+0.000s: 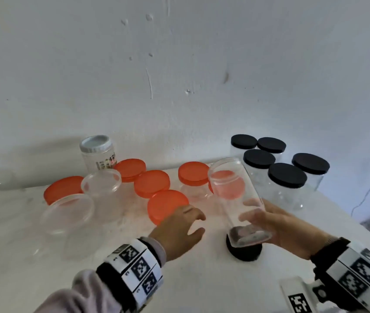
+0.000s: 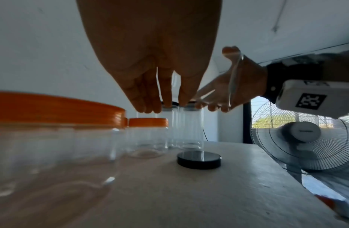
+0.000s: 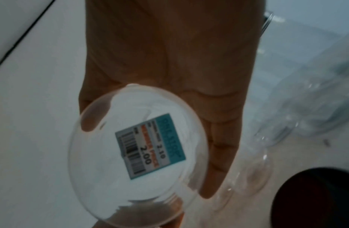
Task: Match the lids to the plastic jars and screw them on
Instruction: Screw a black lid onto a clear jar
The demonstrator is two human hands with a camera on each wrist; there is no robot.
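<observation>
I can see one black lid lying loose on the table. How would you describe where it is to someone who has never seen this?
Start at the cluster of black-capped jars at the table's far right, then come toward the near edge. The loose black lid lies flat there, under the tilted clear jar that the right hand holds. It alone sits on no jar.

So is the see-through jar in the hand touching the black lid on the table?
Apart. The left wrist view shows the jar held high in the right hand, with open air above the black lid.
</observation>
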